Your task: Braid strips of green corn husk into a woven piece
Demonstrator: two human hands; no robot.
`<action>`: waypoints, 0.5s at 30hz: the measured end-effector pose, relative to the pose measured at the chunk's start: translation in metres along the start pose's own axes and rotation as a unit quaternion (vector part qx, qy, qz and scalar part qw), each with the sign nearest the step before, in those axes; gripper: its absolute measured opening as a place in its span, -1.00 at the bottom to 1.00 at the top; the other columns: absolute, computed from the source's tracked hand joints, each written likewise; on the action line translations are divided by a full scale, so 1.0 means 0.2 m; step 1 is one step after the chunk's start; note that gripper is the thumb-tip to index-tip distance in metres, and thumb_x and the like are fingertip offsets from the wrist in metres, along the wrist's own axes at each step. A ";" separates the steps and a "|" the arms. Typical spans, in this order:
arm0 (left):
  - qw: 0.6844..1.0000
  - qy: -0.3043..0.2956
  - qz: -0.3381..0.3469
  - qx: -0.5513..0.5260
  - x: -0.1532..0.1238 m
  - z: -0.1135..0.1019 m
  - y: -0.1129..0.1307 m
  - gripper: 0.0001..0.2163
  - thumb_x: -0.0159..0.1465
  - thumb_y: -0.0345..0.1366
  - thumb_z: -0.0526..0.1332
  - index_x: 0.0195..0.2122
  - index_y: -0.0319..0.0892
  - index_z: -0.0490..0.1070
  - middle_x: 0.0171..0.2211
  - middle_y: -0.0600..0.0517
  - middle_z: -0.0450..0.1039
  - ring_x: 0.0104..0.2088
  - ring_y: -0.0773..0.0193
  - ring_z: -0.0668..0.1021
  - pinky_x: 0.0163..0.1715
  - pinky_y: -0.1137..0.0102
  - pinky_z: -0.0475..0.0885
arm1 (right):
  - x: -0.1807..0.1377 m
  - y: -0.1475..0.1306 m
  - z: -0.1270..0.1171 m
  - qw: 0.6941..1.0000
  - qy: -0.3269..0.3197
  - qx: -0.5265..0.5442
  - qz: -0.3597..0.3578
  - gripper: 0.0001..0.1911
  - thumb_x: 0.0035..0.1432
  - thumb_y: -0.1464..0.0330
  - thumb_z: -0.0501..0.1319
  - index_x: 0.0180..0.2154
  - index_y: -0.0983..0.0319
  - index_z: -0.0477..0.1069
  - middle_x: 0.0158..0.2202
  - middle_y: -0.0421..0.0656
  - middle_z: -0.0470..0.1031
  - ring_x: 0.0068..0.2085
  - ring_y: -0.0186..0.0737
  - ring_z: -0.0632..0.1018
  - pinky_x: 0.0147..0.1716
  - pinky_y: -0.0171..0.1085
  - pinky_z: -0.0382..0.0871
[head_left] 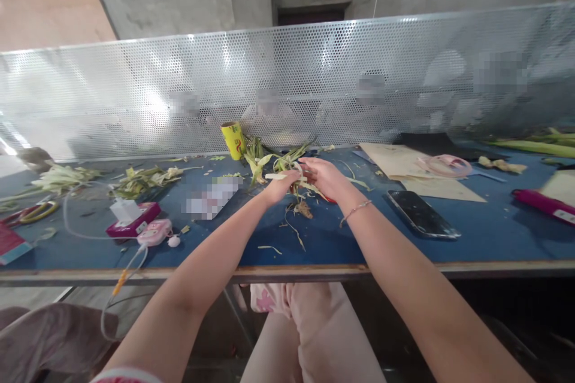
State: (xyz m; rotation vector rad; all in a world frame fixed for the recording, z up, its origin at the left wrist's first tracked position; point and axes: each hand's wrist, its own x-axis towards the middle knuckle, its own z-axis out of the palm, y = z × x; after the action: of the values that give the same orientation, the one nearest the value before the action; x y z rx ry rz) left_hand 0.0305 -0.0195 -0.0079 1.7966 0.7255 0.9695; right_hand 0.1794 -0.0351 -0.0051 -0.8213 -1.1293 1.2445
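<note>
Over the middle of the blue table, both hands are on a bundle of pale green, leafy plant strips (286,163). My left hand (283,185) pinches the bundle from the left, its fingers closed. From the other side my right hand (324,177) grips the same strips with curled fingers; its fingertips are partly hidden among them. Something red shows just under my right hand. Below the hands lies a dry brownish scrap (303,209) with thin fibres. More green leaves (258,163) lie right behind the bundle.
A yellow tube (233,140) stands against the perforated metal screen (287,84). On the left are cut plants (144,181), a purple box (133,221) and a pink charger (155,232) with cable. To the right are a phone (422,214), brown paper (404,167) and a tape roll (444,166).
</note>
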 end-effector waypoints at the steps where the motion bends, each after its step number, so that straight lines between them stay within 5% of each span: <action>1: 1.000 0.002 0.002 0.010 0.00 0.00 0.01 -0.79 0.21 -0.23 0.11 -0.47 -0.25 0.40 -0.55 0.04 0.37 -0.53 0.38 0.35 -0.49 0.43 0.22 | 0.00 0.00 0.00 1.000 0.005 0.018 -0.008 -0.81 0.01 0.35 0.25 -0.26 0.21 0.41 -0.33 -0.14 0.56 -0.37 -0.29 0.55 -0.33 -0.27 0.42; 8: 0.996 0.001 0.000 0.087 -0.02 0.01 0.06 -0.77 0.20 -0.33 0.08 -0.60 -0.21 0.30 -0.60 0.07 0.30 -0.57 0.39 0.30 -0.49 0.42 0.21 | 0.01 -0.02 0.00 0.992 0.041 0.104 -0.065 -0.65 -0.16 0.44 0.36 -0.27 0.20 0.33 -0.46 -0.30 0.46 -0.42 -0.41 0.49 -0.32 -0.35 0.39; 15: 0.998 0.001 -0.014 0.067 0.00 0.00 0.03 -0.78 0.19 -0.24 0.10 -0.56 -0.22 0.31 -0.56 0.04 0.38 -0.57 0.39 0.32 -0.50 0.42 0.23 | 0.05 0.00 -0.04 0.990 0.060 0.041 -0.117 -0.73 -0.15 0.36 0.33 -0.32 0.22 0.37 -0.45 -0.28 0.40 -0.46 -0.43 0.42 -0.37 -0.34 0.35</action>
State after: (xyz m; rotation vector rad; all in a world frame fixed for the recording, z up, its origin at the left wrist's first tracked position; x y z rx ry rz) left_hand 0.0303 -0.0211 -0.0027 1.8969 0.8316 0.9218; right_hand 0.1855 -0.0253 -0.0058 -0.6720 -1.0383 1.0257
